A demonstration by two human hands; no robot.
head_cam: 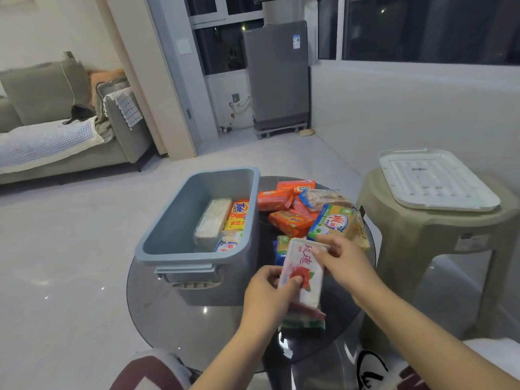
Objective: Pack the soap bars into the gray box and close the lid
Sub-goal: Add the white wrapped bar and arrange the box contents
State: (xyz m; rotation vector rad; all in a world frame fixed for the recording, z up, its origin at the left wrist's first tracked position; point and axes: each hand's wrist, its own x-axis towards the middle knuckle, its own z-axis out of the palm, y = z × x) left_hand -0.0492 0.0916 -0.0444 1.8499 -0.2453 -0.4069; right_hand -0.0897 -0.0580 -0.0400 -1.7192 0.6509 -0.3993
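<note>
The gray box (180, 209) stands open on the left of a round glass table (174, 319). Inside it, against the right wall, lie a pale wrapped soap bar (211, 220) and an orange-yellow Tide bar (237, 215). Both hands hold a white soap bar with a red rose print (302, 273) just right of the box's near corner: my left hand (267, 294) grips its lower end, my right hand (342, 260) its upper end. Several orange, green and blue soap bars (292, 220) are piled on the table beyond. The white lid (436, 178) rests on a stool.
A beige plastic stool (439, 237) stands right of the table and carries the lid. A red and green wrapped bar (304, 319) lies under the held one. A sofa (56, 130) is far left, a gray appliance (277, 77) at the back. My knees are at the bottom edge.
</note>
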